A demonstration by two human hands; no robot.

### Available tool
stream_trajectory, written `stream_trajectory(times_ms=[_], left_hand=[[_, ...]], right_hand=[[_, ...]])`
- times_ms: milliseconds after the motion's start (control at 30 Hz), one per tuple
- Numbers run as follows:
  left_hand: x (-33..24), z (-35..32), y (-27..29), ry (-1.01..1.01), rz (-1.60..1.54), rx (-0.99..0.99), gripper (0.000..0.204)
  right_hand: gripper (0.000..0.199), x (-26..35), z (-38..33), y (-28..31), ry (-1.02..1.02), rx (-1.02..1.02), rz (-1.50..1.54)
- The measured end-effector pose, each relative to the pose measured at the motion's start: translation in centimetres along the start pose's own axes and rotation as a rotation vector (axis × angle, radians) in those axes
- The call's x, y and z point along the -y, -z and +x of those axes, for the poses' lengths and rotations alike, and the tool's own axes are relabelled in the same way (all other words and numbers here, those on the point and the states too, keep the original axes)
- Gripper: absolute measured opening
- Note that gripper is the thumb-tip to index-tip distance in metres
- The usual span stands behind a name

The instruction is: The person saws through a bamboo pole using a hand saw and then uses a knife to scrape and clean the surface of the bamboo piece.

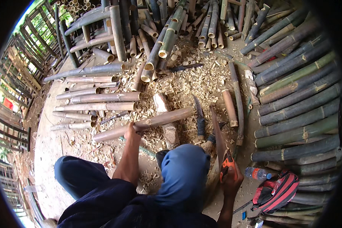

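My left hand (131, 131) is closed round a brown bamboo pole (159, 119) near its left part. The pole slants up to the right and crosses over a short wooden block (167, 131) on the ground. In my right hand (231, 178) is a hand saw (219, 138) with an orange and black handle, its blade pointing up and away, apart from the pole. A knife with a dark wrapped handle (200, 127) lies between the block and the saw. Just right of the saw blade lies a short bamboo piece (230, 108).
Cut bamboo lengths (102, 107) lie in a row at the left. Wood shavings (178, 85) cover the ground. A long stack of bamboo poles (296, 133) lines the right side, beside a water bottle (256, 173) and a red and black backpack (277, 192). More bamboo (171, 38) leans at the back.
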State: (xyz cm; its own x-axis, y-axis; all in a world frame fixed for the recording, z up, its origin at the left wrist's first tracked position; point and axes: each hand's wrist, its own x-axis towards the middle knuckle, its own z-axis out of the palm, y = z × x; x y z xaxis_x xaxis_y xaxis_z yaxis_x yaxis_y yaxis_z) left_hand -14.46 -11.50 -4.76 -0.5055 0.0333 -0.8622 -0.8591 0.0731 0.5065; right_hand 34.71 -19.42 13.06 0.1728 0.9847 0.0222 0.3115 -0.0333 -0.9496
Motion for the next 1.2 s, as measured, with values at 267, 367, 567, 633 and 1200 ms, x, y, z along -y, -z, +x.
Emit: stream_trajectory(times_ms=[267,367,567,633,1200], left_hand=[[-10.9,-15.2,-3.7,-0.97,-0.037,0.765,0.079],[-15.7,-25.3,-5.5,-1.123,0.008,0.829,0.047],[-14.9,-18.7,-6.7,-1.404,0.702,1.094,0.056],[-10.8,-15.8,-5.6,-1.553,1.205,0.774,0.053],[10.3,-14.0,-14.1,-1.388,1.812,0.775,0.085]], right_hand=[[0.04,1.2,0.0,1.6,-0.142,-0.031,-0.02],[0.043,2.5,0.1,1.4,-0.138,-0.037,-0.015],[0.032,3.4,0.3,1.6,-0.246,0.003,0.191],[0.035,3.3,0.4,1.3,-0.267,-0.021,0.195],[0.039,-0.9,1.0,4.3,-0.095,-0.054,-0.127]])
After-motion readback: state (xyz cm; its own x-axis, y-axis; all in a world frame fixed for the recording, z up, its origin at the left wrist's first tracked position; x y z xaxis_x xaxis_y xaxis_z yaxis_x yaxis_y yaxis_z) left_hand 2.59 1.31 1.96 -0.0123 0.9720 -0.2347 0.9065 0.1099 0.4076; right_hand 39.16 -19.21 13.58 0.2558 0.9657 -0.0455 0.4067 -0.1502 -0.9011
